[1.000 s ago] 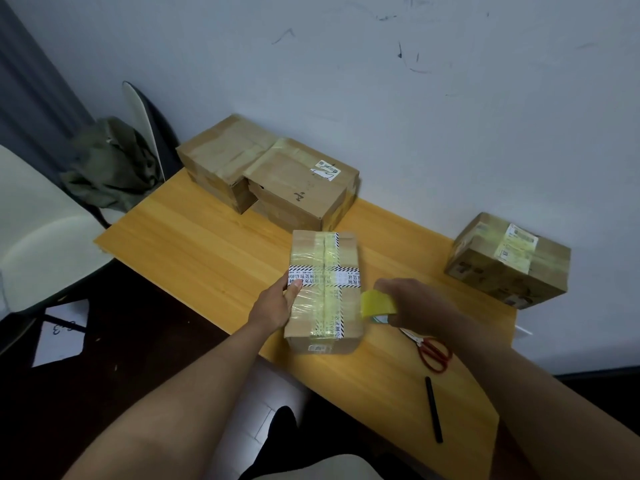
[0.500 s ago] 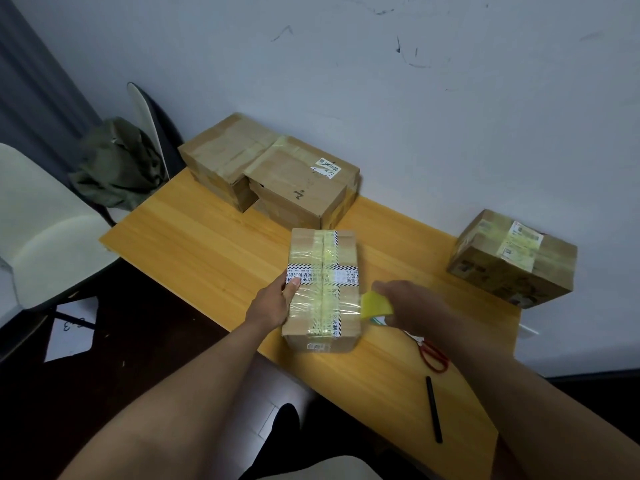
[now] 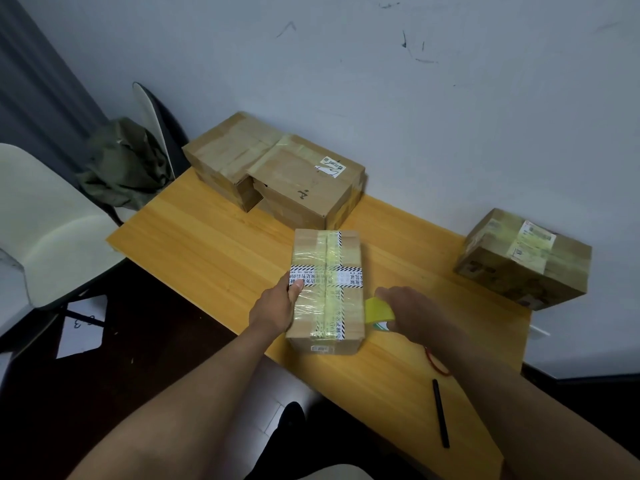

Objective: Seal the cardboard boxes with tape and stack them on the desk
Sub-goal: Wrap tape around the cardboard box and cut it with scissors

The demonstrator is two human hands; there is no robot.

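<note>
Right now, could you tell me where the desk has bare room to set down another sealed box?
The widest bare patch is the desk's left half, bordered by the stacked boxes behind and the box being taped on its right. A smaller gap lies between that box and the box by the wall. The near right is crowded: tape roll, scissors, black pen.

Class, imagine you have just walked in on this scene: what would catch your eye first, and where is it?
First the taped cardboard box at the middle of the wooden desk, steadied by the left hand at its left edge, while the right hand holds a yellow tape roll at its right side. Next, the boxes by the wall at the far end and one lone box at the right.
</note>
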